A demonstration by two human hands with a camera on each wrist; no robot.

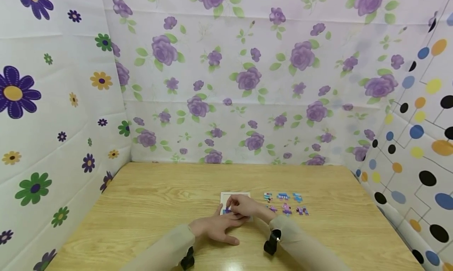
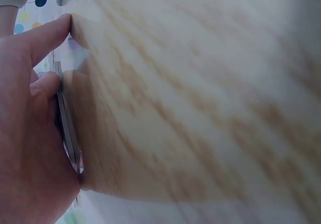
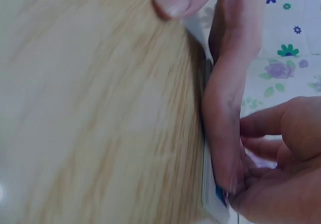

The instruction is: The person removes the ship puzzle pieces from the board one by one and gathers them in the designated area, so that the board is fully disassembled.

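A white-rimmed jigsaw board (image 1: pixel 224 194) lies on the table beneath both hands. My left hand (image 1: pixel 217 227) rests over its near edge with fingers extended and thumb spread toward me. Reaching across from the right, my right hand (image 1: pixel 245 205) has its fingers bent down to the board, pinching a purple-and-blue puzzle piece (image 1: pixel 227 211) that is mostly hidden. In the right wrist view the right hand (image 3: pixel 291 163) meets the left fingers at the board's edge (image 3: pixel 206 174). The left wrist view shows the left hand (image 2: pixel 30 108) beside the thin board edge (image 2: pixel 70 128).
Several loose puzzle pieces lie right of the board in two rows, among them a blue one (image 1: pixel 283 196), a pink one (image 1: pixel 286 209) and a purple one (image 1: pixel 302 211). The wooden table (image 1: pixel 159 196) is bounded by patterned cloth walls (image 1: pixel 226 82).
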